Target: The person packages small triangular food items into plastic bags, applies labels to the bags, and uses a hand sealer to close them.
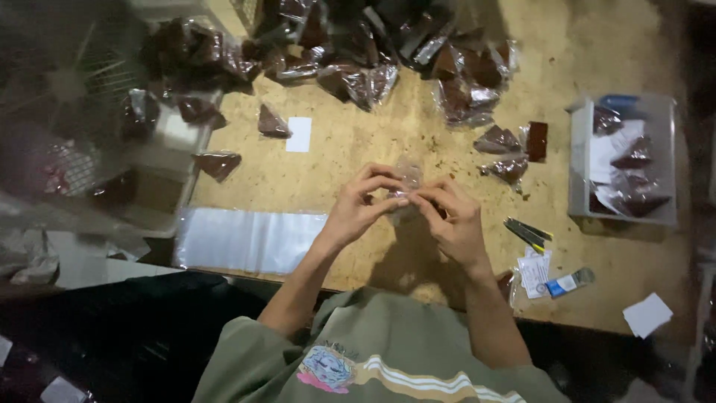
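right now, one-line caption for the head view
Both hands, left hand and right hand, pinch a small clear bag above the table.

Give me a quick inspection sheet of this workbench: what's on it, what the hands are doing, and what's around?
Surface: worn wooden table, stained, dimly lit.
Job's things: small clear plastic pouch pinched between left hand and right hand; contents cannot be made out.
Clutter: heap of sealed packets with dark brown filling at the far edge; stack of clear empty bags; white paper slip; grey tray of packets; small tube; dark clips.
Hands: both closed on the pouch, fingertips together.
Cables: nothing seen.
Surroundings: wire-mesh fan at left, blurred.
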